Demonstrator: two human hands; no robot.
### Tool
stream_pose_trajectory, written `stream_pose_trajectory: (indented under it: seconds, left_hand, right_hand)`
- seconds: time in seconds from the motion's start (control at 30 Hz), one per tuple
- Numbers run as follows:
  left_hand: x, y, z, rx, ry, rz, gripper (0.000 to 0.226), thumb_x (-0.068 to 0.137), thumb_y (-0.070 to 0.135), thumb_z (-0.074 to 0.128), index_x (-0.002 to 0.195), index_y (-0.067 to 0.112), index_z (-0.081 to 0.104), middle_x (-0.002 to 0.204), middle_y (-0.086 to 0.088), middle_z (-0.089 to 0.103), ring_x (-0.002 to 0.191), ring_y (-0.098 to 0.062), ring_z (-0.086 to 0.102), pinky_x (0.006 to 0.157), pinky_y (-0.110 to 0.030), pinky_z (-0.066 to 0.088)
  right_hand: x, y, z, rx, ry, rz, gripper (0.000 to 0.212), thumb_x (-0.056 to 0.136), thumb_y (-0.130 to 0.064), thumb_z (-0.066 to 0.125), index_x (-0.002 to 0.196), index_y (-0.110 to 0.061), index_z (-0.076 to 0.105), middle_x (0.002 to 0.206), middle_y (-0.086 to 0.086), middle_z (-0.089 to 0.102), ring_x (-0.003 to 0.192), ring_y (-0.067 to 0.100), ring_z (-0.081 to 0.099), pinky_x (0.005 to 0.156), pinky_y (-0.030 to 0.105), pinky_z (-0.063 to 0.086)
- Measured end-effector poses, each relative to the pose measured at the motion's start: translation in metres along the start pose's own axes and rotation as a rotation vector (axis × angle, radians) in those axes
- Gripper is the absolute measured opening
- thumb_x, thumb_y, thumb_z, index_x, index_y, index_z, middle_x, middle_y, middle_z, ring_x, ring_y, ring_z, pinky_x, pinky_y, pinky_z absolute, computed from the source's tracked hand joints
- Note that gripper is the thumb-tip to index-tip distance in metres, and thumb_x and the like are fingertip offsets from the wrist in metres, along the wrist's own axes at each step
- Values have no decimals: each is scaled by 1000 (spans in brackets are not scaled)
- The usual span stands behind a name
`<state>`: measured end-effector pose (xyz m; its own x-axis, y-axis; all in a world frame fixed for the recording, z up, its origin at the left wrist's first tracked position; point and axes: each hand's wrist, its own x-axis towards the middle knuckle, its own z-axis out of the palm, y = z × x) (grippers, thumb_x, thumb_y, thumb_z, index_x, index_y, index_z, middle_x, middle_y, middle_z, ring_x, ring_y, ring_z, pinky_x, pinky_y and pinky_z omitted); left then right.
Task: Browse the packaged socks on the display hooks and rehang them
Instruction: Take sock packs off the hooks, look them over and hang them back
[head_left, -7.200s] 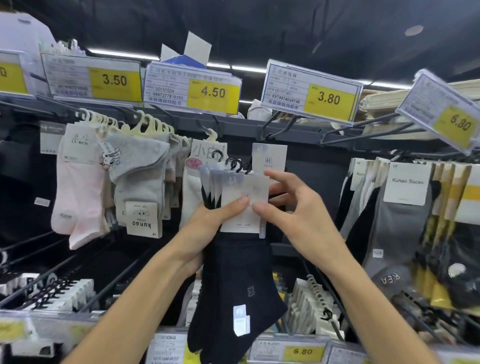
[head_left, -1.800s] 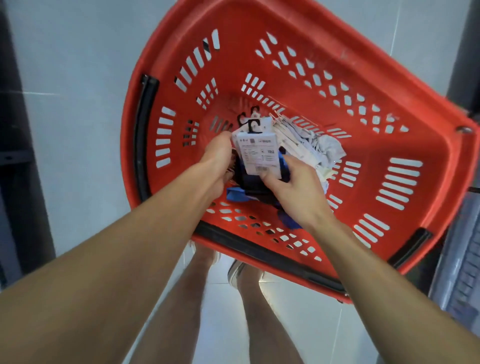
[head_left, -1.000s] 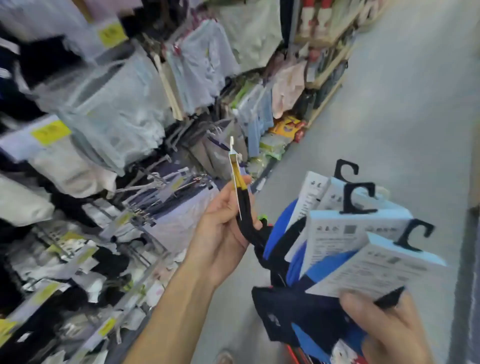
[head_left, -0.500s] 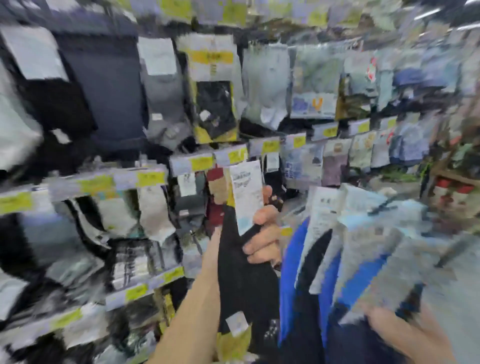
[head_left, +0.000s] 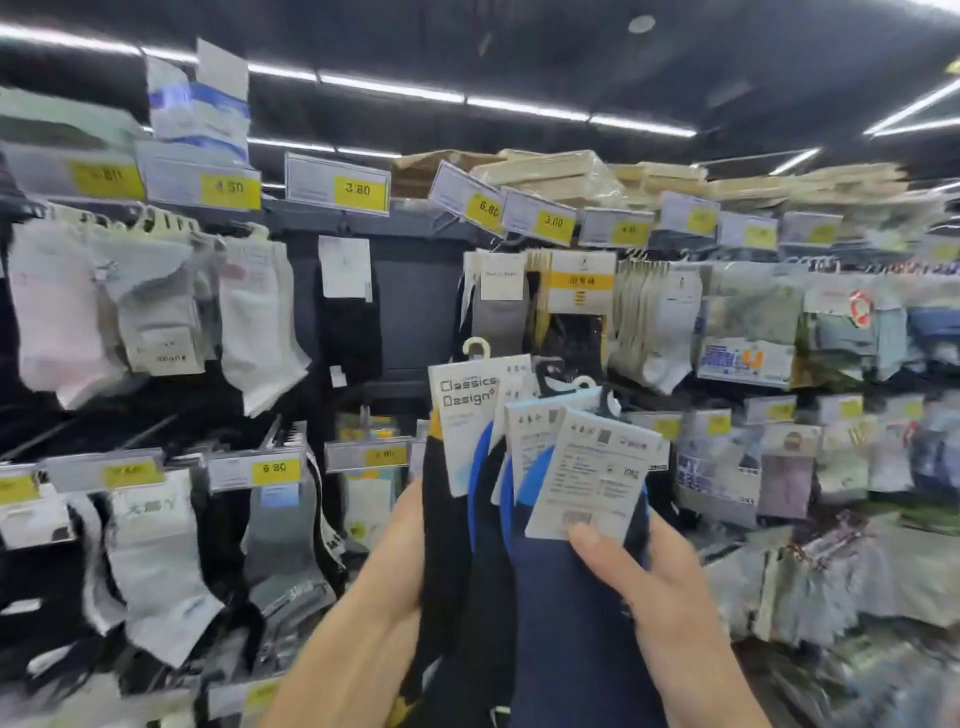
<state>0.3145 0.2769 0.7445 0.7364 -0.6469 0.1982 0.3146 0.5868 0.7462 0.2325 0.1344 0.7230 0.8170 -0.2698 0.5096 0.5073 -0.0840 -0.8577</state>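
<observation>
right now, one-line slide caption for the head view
Carded sock packs fanned in the left hand and right hand before hanging socks under yellow price tags

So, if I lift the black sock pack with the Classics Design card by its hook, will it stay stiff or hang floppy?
Probably floppy below: the Classics Design pack is soft black fabric hanging past the left hand. Its paper card looks flat, so the top should stay stiff. It seems light: the right hand holds several similar packs fanned at once.
</observation>
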Motion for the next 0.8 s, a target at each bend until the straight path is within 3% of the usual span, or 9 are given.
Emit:
stream_pose_trajectory:
  seconds: [0.07,0.13,0.3,0.4,0.47,0.53,0.63,0.73,0.8]
  left_hand:
    - [-5,14,3,56,-22,38,47,95,48,52,117,13,74,118,-14,72,109,-31,70,89,-39,58]
    - [-7,22,3,109,1,92,56,98,59,40,127,21,68,130,-12,67,121,-30,64,96,-38,55]
    - [-6,22,15,277,146,208,43,80,47,66,118,27,72,120,-7,73,109,-28,71,88,-43,59]
    - [-3,21,24,286,256,304,30,88,42,61,111,28,75,111,-2,77,99,-23,74,81,-40,59]
    - [-1,19,27,294,309,337,26,93,40,59,112,30,73,108,1,78,96,-21,75,76,-38,60]
    - [1,16,31,338,347,338,26,94,43,58,112,33,73,110,2,77,102,-23,74,90,-46,56]
    - [3,10,45,408,309,322,34,90,51,59,115,32,73,111,0,77,105,-25,72,99,-49,51]
    - [6,0,60,397,192,266,56,74,66,61,117,31,73,115,-5,75,108,-24,71,92,-41,56]
    - [8,-6,68,418,135,285,51,73,62,65,114,34,74,118,-4,74,110,-21,70,84,-32,60]
  right_hand:
    - [7,-4,2,26,-37,-2,44,63,-47,72,107,-43,72,110,-10,75,105,6,69,79,12,51]
    - [13,-7,2,31,-34,-31,42,65,-45,73,107,-42,72,111,-10,74,105,4,68,78,10,51]
    - [23,-18,-7,47,39,-105,33,73,-31,69,102,-46,72,104,-14,75,99,0,69,73,6,50]
    - [26,-27,-22,24,79,-156,32,72,-33,68,99,-51,71,100,-18,75,95,-4,69,70,4,49]
    - [28,-35,-32,8,14,-167,32,74,-35,70,102,-50,71,103,-18,75,97,-4,68,72,4,49]
    - [30,-39,-40,-3,-92,-154,33,73,-39,72,104,-47,71,105,-17,75,99,-2,69,75,5,49]
    - [34,-42,-43,-37,-182,-150,29,78,-33,70,103,-49,71,104,-19,74,99,-4,68,74,4,49]
    - [41,-40,-43,-44,-164,-180,29,85,-30,73,106,-49,67,108,-20,73,102,-5,66,76,5,49]
    - [46,-39,-46,-55,-114,-215,30,83,-36,72,108,-50,63,111,-23,71,105,-7,64,78,3,47]
